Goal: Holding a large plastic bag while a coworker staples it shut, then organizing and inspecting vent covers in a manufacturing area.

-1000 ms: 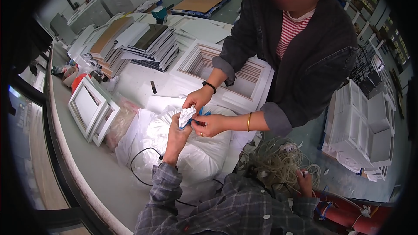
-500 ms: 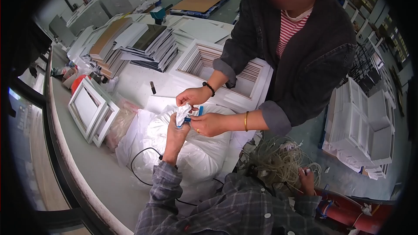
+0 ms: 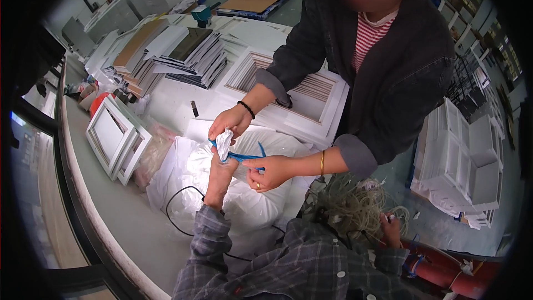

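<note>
left hand (image 3: 219,169) grips white bag's gathered neck (image 3: 224,143) | co-worker's hands wrap blue tie (image 3: 244,156), knot unfinished | right hand (image 3: 390,228) on tangled cord (image 3: 355,205), grip unclear

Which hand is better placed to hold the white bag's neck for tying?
Left. The left hand is at the bunched bag neck by the blue strip; the right hand sits off at the string tangle.

White wadding (image 3: 224,141): crumpled, wrapped about one fingertip, upright. Blue strip (image 3: 244,156): thin, bound around the wadding, tail pulled sideways.
</note>
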### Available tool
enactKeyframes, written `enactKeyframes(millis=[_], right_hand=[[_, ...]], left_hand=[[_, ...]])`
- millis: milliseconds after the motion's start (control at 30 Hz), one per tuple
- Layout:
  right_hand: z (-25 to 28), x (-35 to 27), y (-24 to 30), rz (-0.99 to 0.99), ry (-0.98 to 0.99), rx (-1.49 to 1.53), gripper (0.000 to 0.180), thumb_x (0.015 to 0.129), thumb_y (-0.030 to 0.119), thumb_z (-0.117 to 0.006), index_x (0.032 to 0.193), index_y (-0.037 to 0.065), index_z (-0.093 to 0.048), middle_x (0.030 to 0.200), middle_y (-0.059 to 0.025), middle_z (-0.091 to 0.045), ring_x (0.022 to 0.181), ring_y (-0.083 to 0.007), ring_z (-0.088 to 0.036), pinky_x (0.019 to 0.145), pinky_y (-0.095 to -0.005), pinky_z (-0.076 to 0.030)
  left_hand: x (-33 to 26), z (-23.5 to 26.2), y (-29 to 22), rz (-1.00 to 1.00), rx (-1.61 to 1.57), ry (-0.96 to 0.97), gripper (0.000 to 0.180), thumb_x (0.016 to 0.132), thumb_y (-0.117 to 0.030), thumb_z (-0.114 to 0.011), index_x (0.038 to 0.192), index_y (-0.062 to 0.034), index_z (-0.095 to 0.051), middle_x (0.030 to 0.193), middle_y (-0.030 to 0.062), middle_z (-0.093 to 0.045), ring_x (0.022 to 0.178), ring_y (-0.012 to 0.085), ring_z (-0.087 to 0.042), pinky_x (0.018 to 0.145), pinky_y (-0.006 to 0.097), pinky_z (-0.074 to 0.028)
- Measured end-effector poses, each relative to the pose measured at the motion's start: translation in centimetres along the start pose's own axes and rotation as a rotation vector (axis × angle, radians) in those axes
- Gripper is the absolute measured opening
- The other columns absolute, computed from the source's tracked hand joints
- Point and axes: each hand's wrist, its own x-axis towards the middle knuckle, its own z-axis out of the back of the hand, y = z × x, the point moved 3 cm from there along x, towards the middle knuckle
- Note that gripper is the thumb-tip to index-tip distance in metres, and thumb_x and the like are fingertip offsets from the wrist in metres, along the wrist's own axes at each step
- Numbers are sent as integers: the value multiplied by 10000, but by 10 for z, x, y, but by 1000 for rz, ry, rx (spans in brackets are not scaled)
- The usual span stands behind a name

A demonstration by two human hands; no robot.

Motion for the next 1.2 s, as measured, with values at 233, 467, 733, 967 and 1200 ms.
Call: enactKeyframes(millis=[233, 467, 733, 967, 1200], right_hand=[[0, -1, -1, 7, -1, 11, 242, 976, 258, -696, 924, 41, -605, 686, 17, -558, 601, -69, -500, 545, -283, -388], [1, 0, -8, 24, -52, 21, 245, 979, 250, -691, 898, 33, -610, 667, 24, -544, 584, -67, -484, 533, -285, -375], [1, -1, -13, -10, -31, -28, 247, 984, 260, -690, 939, 32, -609, 676, 26, -539, 606, -66, -481, 543, -284, -371], [-3, -4, -6, -29, -28, 12, 246, 982, 259, -689, 909, 40, -602, 682, 32, -531, 603, -65, -469, 546, -283, -363], [-1, -2, -5, -39, -23, 68, 239, 977, 253, -695, 911, 41, -605, 683, 27, -548, 588, -67, -478, 533, -279, -365]], left_hand=[[0, -10, -8, 12, -52, 3, 491, 939, -186, -676, 1362, 0, -509, 1010, 5, -599, 840, 96, -565, 766, 242, -490], [5, -14, 0, 1, -262, 99, 474, 931, -116, -652, 1368, -9, -504, 864, -53, -493, 730, 63, -504, 644, 225, -453], [6, 2, 15, -14, -128, 95, 475, 901, -51, -613, 1364, -5, -519, 847, -54, -476, 708, 63, -473, 625, 224, -417], [2, 0, 16, 45, -51, 89, 483, 838, -17, -600, 1318, 12, -556, 834, -51, -460, 697, 62, -430, 622, 235, -384], [9, -3, 17, -1, -113, 82, 498, 863, -129, -687, 1317, 6, -533, 921, 1, -563, 773, 86, -530, 675, 245, -453]])
